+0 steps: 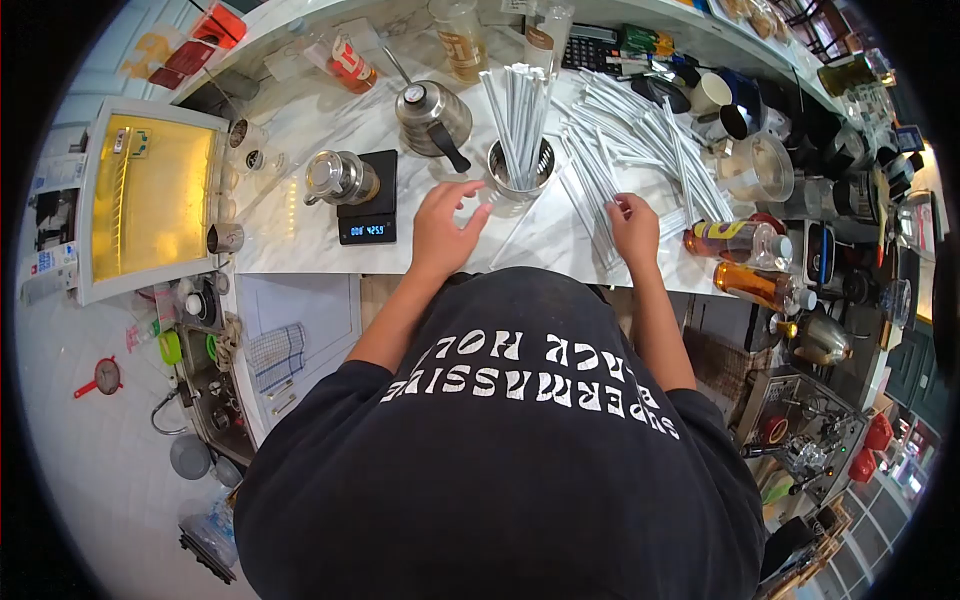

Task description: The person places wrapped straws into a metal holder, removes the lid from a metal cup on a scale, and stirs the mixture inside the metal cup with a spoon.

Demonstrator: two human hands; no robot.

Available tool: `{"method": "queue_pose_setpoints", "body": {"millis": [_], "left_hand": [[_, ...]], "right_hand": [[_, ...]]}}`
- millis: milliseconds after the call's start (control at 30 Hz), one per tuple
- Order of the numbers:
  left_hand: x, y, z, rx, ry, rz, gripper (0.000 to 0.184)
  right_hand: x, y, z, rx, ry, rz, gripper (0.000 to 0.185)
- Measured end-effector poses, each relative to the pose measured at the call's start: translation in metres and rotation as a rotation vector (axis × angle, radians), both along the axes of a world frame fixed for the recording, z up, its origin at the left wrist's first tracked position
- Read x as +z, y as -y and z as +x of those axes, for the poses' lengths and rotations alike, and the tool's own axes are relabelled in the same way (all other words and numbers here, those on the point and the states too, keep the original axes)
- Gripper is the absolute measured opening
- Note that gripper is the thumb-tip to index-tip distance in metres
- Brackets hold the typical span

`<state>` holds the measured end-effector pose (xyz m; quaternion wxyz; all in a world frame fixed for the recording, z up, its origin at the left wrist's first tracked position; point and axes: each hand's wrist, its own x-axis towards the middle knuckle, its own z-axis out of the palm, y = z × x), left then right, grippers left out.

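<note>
White paper-wrapped straws (pixel 515 125) stand in a bunch in a metal cup (pixel 520 185) with holes in its wall. To the cup's left, my left hand (pixel 450 225) is open, thumb and fingers apart, holding nothing. A large loose pile of wrapped straws (pixel 650 130) lies to the right of the cup. At the near side of that pile, my right hand (pixel 635 228) has its fingers curled and pinched on a straw; the fingertips are partly hidden. One single straw (pixel 515 235) lies on the counter between my hands.
On the marble counter (pixel 290 220) are a gooseneck kettle (pixel 435 120), a black scale (pixel 368 225) carrying a glass server (pixel 340 180), and plastic cups (pixel 458 40). Bottles (pixel 735 240) and a clear tub (pixel 755 168) line the right side. A calculator (pixel 590 50) lies at the back.
</note>
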<state>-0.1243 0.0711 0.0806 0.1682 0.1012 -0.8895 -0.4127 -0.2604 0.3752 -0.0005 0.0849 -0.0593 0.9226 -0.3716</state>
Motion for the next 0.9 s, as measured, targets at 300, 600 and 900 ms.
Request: {"method": "queue_pose_setpoints", "body": {"millis": [300, 600, 900], "left_hand": [[-0.083, -0.05, -0.012, -0.131, 0.268, -0.306, 0.031], [-0.101, -0.089, -0.023, 0.033, 0.308, -0.43, 0.017], [-0.062, -0.106, -0.008, 0.141, 0.127, -0.06, 0.013]], "right_hand": [[-0.029, 0.016, 0.006, 0.181, -0.185, 0.324, 0.023], [-0.018, 0.012, -0.012, 0.22, -0.051, 0.283, 0.018], [-0.018, -0.012, -0.036, 0.099, 0.068, -0.142, 0.024]]}}
